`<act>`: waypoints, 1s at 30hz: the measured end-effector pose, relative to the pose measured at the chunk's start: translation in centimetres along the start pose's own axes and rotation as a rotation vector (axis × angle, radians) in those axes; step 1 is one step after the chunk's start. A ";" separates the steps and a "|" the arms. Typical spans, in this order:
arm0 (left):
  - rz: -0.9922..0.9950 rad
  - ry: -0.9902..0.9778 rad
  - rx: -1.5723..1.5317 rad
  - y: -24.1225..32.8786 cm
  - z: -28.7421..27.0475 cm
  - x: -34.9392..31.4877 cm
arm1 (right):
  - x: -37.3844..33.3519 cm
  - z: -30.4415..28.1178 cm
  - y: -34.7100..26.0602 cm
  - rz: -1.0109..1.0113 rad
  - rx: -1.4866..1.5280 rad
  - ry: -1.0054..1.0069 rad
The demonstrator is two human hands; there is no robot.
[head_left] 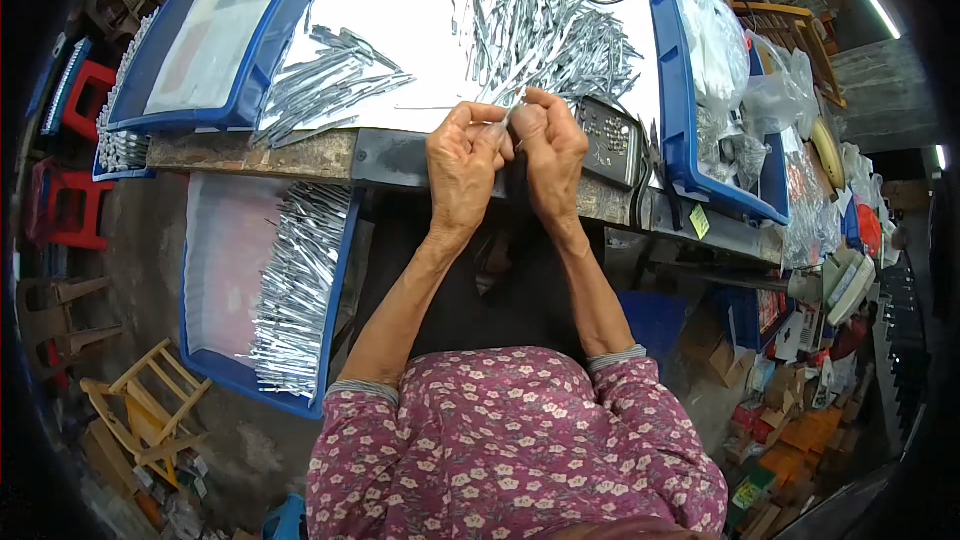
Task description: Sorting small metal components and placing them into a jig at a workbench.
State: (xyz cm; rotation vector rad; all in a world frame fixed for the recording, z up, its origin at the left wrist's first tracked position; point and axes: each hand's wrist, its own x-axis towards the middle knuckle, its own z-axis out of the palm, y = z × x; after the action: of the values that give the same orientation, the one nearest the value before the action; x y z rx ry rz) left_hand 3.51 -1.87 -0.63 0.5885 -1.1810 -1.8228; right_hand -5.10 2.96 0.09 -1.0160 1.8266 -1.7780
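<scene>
Over the table's front edge, my left hand (464,162) and my right hand (552,148) are close together, fingertips pinched. Between them is a slim silvery strip (518,97), mostly hidden by the fingers. Just beyond lies a large heap of thin silvery strips (560,35). A smaller, neater pile of similar strips (330,85) lies to the left. By my right hand sits a black tray (632,172) with many tiny metal parts in it. A dark-handled tool, like pliers (653,155), lies right of that tray.
A blue bin (680,90) with plastic bags stands at the table's right. Another blue tray (262,30) is at the back left. Below the table edge, a blue tray (210,365) holds many strips. A small wooden chair (150,405) and red stools (88,100) stand left.
</scene>
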 end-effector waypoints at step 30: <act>0.007 0.050 0.028 -0.8 -0.1 0.1 | -0.1 1.7 0.3 -0.161 -0.060 0.096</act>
State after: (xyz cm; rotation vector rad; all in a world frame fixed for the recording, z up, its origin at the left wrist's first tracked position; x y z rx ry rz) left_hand 3.20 -1.83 -1.40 0.6413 -1.1752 -1.7781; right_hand -3.87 1.80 -0.37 -1.1474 1.9136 -1.9056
